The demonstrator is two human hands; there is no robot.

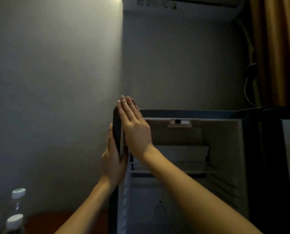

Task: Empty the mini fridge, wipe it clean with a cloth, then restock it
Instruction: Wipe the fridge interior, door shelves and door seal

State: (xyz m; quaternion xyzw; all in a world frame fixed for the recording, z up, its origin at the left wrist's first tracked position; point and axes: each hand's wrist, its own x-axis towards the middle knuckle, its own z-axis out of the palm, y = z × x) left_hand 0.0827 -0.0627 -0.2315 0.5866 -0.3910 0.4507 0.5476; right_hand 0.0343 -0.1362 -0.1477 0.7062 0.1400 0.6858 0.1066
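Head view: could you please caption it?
Left hand and right hand flank the left wall of the open fridge; bottles stand outside.

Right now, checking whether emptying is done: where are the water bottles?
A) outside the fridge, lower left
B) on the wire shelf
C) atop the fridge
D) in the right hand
A: the white-capped bottles stand outside the open fridge at lower left; none shows on its wire shelf.

Dim, soft, light from top centre.
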